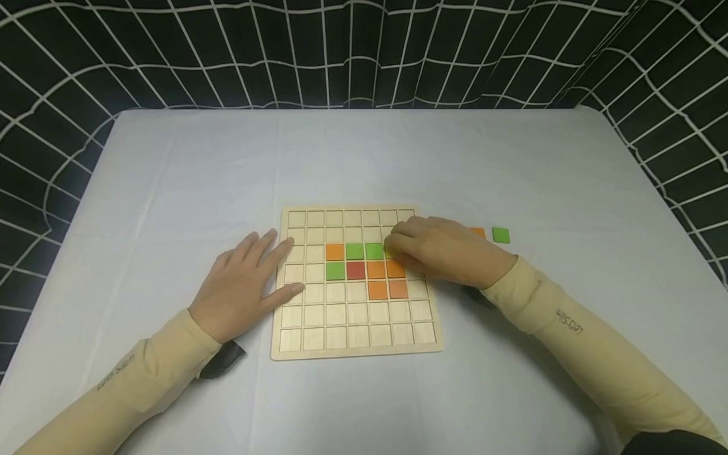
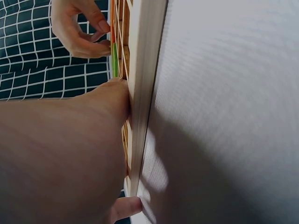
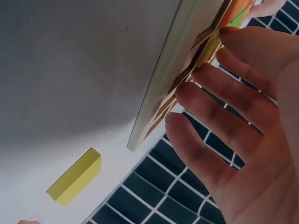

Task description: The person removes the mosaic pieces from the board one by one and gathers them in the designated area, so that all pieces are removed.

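Note:
A wooden grid board [image 1: 357, 351] lies on the white table with coloured square tiles in its middle cells. Thumb and fingertips of my right hand [image 1: 440, 248] pinch a yellow tile [image 3: 211, 46] at a cell right of the green tile [image 1: 374, 251]; in the head view the hand covers most of it. My left hand [image 1: 241, 287] rests on the board's left edge, fingers spread, thumb and index fingertip over the outer cells. Next to the green tiles sit an orange tile [image 1: 335, 252] and, one row nearer, a red tile [image 1: 355, 271].
Beyond my right wrist, a loose green tile [image 1: 500, 235] and a partly covered orange tile [image 1: 478, 232] lie on the table [image 1: 370, 158]. The right wrist view also shows a loose yellow tile [image 3: 74, 176]. Dark cloth with white grid lines [image 1: 318, 54] borders the table.

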Tool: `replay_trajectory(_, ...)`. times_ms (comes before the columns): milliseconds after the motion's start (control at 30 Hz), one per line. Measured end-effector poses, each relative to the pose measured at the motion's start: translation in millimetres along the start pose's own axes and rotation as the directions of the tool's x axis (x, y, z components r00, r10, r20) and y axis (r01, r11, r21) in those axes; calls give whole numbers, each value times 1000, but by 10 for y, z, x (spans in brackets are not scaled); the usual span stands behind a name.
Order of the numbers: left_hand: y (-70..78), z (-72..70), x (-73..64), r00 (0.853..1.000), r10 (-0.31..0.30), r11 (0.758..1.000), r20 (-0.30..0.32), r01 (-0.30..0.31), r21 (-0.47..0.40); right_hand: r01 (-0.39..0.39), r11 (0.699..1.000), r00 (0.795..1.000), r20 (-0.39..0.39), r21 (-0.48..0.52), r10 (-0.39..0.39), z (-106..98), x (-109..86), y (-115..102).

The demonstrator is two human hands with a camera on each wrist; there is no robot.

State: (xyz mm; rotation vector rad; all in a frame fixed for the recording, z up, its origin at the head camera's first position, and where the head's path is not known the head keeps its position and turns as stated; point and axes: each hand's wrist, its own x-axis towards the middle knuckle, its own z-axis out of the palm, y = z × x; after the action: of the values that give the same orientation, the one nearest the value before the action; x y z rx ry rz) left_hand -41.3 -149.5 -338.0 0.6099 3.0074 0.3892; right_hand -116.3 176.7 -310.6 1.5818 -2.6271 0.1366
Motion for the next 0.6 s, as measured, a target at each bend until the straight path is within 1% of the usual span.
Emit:
replay_trajectory(300,3,-7,1,1000,1,1000,-1,-1,0,-15,999,999,35,29,14,2,-8,-12)
replay_trajectory(600,-1,1,2,1000,4,1000,-15,-4,1,14,999,997,81,42,-17,-22,-16,-13)
